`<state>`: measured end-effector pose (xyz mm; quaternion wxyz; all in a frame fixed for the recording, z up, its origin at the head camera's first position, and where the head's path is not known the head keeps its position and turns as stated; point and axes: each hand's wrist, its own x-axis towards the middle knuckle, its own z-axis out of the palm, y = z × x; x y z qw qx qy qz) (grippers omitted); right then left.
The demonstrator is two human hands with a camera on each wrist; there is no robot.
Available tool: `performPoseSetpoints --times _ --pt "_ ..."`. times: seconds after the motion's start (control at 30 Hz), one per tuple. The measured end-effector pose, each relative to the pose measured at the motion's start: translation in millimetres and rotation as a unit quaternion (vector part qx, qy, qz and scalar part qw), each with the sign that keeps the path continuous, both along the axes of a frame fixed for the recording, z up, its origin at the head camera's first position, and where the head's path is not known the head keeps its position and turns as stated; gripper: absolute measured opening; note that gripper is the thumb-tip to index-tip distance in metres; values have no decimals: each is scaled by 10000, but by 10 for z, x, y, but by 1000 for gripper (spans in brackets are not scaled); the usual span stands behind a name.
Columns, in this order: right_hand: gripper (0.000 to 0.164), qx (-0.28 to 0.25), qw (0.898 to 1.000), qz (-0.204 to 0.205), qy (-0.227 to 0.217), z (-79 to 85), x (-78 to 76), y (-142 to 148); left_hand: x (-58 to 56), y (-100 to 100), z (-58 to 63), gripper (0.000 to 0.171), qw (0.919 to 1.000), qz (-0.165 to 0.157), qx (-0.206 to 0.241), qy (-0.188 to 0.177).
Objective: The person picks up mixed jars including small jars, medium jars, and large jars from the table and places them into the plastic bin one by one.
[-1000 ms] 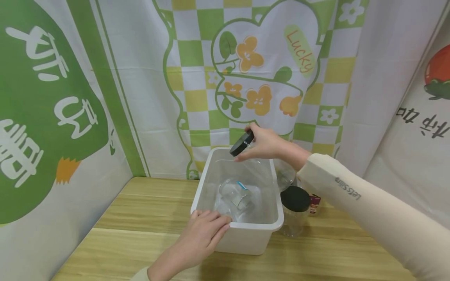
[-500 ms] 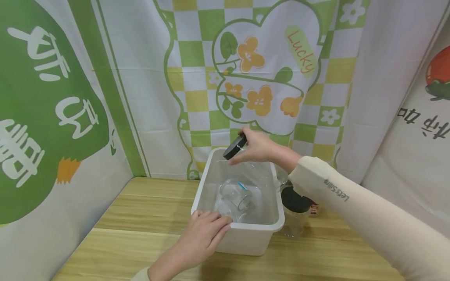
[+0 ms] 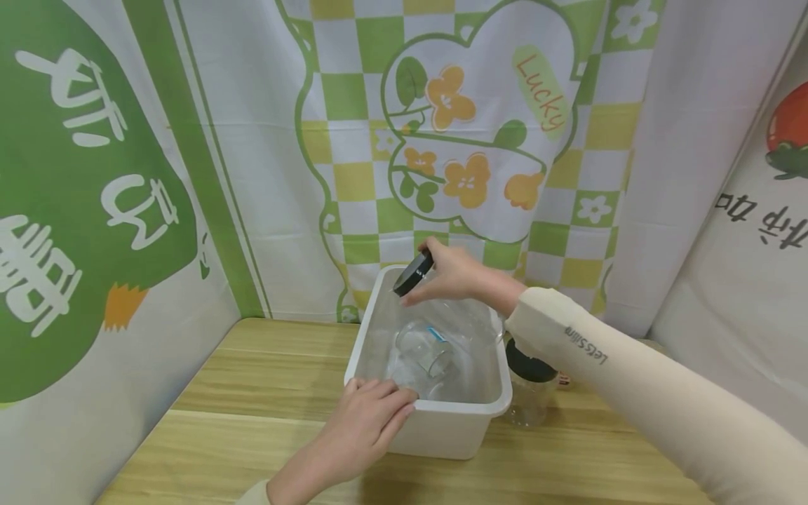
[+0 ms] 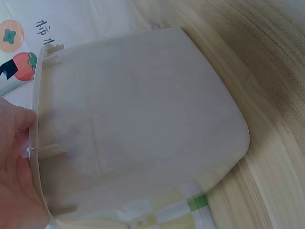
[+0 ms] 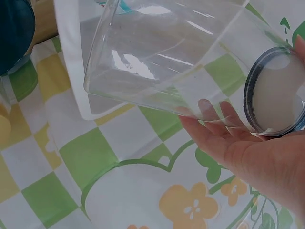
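My right hand (image 3: pixel 451 275) holds a clear plastic jar (image 5: pixel 162 62) by its lid end, tilted over the far right part of a white plastic bin (image 3: pixel 442 407). Its black lid (image 3: pixel 413 274) points left and up in the head view. In the right wrist view, the fingers (image 5: pixel 209 133) lie along the jar's side near the lid. Another clear jar or cup (image 3: pixel 419 349) with a blue label lies on its side in the bin. At the bin's near rim, my left hand (image 3: pixel 372 421) grips the edge, fingers over the top.
A clear jar (image 3: pixel 529 400) with a black lid stands on the wooden table (image 3: pixel 252 407), just right of the bin. Behind it a small red package (image 3: pixel 564 379) is partly hidden by the right sleeve. A patterned curtain (image 3: pixel 353 140) hangs close behind the bin.
My right hand has moved left and down with the jar, bringing it further over the bin. The left hand and the bin have stayed in place.
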<state>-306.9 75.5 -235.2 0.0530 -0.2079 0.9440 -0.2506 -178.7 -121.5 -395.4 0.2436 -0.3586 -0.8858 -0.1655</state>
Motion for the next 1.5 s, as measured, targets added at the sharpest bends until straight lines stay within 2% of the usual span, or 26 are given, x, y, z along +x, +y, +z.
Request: performPoseSetpoints --times 0.47,0.8,1.2,1.5 --pt "96 -98 9999 63 -37 -218 -32 -46 -5 3 15 13 10000 -24 -9 -19" --pt "102 -323 9993 174 11 -365 -64 -99 4 -1 22 15 9998 -9 -13 -199" --pt "105 -254 9996 55 66 -456 -60 -110 1 2 15 18 9996 1 -16 -265" --pt "107 -223 9997 -72 -28 -563 -59 -109 4 -4 4 17 9999 9 -15 -118"
